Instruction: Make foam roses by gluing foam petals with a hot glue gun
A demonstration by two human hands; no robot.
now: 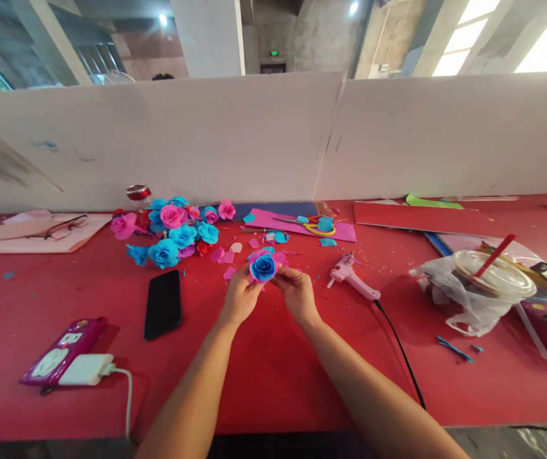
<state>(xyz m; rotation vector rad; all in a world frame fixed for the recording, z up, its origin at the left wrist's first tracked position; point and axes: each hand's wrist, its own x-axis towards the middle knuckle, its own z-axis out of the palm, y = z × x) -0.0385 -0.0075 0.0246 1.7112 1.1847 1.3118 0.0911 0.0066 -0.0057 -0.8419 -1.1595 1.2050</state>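
Over the middle of the red table I hold a paper flower (262, 268), with a blue rolled centre and pink outer petals, facing up at me. My left hand (241, 298) is closed on its left side and underside. On the right, my right hand (297, 294) pinches a pink paper petal (281, 258) at the flower's edge; whether that petal is attached I cannot tell. The fingertips of both hands are partly hidden by the flower. Pink paper scraps (223, 255) lie just beyond my hands. A pink glue gun (354, 279) rests to the right of them.
Finished blue, pink and red paper flowers (182, 236) stand at back left, near a black phone (163, 305). Yellow-handled scissors (319, 229) lie on pink paper. A lidded cup (493, 274) in a plastic bag stands right. A power strip (63, 350) lies left; a white partition (206, 140) runs behind.
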